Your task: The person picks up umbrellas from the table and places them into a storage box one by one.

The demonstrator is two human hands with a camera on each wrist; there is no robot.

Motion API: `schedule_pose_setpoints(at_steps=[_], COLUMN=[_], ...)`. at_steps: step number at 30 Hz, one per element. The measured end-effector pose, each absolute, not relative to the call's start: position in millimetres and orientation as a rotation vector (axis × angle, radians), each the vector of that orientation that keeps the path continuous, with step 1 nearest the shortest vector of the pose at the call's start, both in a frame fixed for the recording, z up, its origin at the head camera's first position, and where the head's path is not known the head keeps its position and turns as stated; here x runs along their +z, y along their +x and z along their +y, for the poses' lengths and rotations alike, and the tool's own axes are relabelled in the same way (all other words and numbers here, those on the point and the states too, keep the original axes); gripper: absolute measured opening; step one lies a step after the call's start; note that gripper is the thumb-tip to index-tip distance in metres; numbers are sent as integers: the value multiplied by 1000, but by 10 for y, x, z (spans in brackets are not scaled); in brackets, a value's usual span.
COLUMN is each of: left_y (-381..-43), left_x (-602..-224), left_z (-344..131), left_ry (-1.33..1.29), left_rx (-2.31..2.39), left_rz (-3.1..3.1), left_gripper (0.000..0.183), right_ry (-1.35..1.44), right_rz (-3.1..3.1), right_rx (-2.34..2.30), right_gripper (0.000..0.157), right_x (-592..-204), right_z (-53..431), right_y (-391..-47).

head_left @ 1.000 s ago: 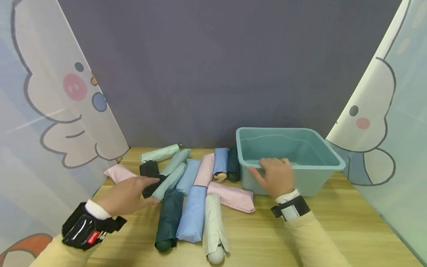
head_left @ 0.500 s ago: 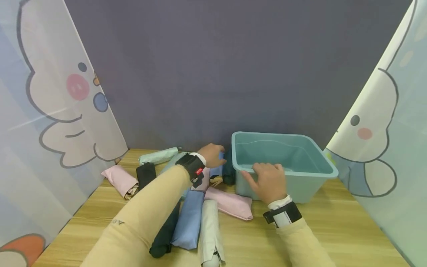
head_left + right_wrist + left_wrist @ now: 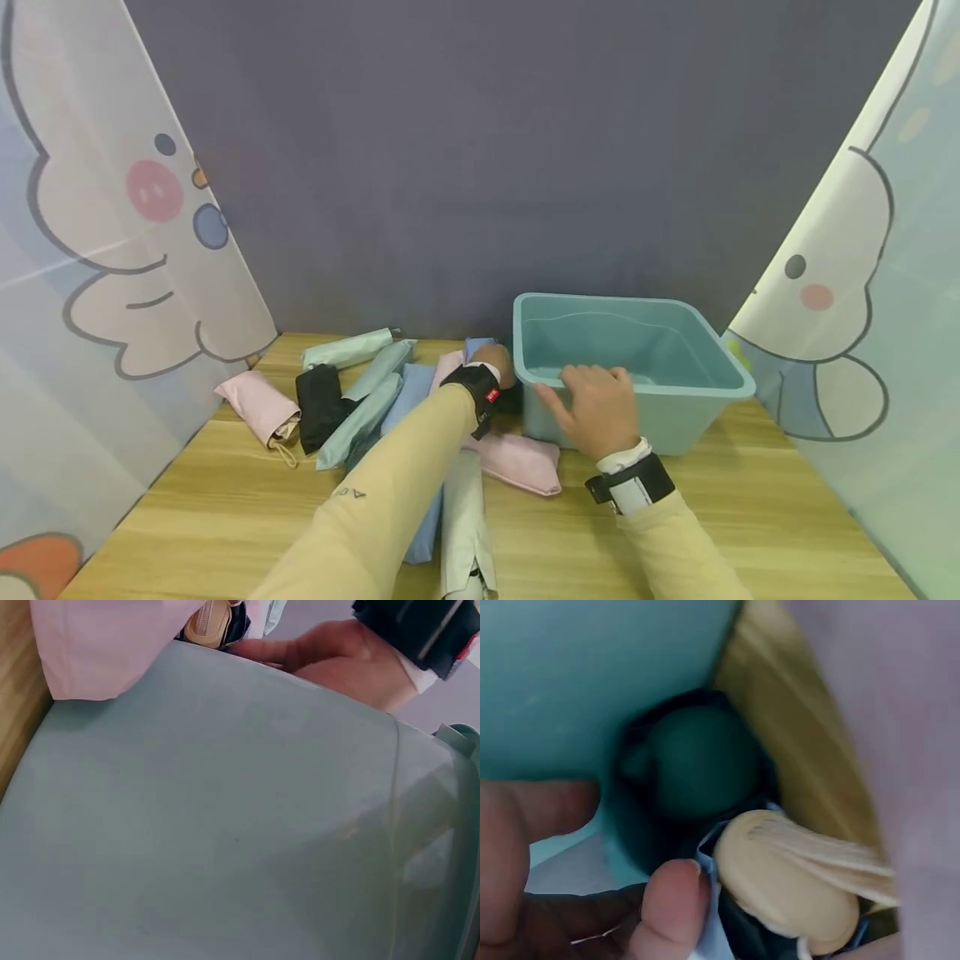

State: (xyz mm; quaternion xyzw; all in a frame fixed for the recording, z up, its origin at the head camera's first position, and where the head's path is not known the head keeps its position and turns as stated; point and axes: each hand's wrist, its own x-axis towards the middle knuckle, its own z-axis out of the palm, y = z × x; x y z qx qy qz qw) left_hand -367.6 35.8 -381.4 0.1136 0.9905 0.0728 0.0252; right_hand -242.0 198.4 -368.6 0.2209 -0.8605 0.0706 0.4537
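Note:
At the back of the table, my left hand (image 3: 497, 365) reaches down beside the bin and grips a folded blue umbrella (image 3: 478, 343). In the left wrist view its beige handle end (image 3: 784, 877) with a cord lies against the fingers. A dark green umbrella (image 3: 705, 761) stands between it and the bin wall, mostly behind my hand in the head view. My right hand (image 3: 600, 412) grips the front rim of the teal plastic bin (image 3: 690, 421), fingers over the edge and thumb outside. The right wrist view shows mostly the bin's outer wall (image 3: 225, 810).
Left of the bin lie folded umbrellas: a pink one (image 3: 517, 462) at its foot, a white one (image 3: 463, 525) in front, and a black one (image 3: 318, 408), a mint one (image 3: 348, 348) and another pink one (image 3: 258, 404) farther left. My left sleeve covers several others.
My left hand has moved from the umbrellas on the left across to the blue umbrella beside the bin and taken hold of it. My right hand stays on the rim.

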Motion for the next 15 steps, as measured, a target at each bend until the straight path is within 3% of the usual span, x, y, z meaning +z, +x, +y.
schedule_pose_setpoints(at_steps=[6,15], left_y=[-3673,-3791], left_x=[-3948,-4058], left_z=[378,339], left_ry=[409,346], left_rx=[178,226], left_rz=[3070,3013], left_gripper=[17,37], right_ry=[545,547], right_rz=[-2114,-2094], right_rx=[181,178], right_gripper=[51,51], right_x=[-3705,-3703], right_z=[1971,1966], right_y=[-2415,-2438])
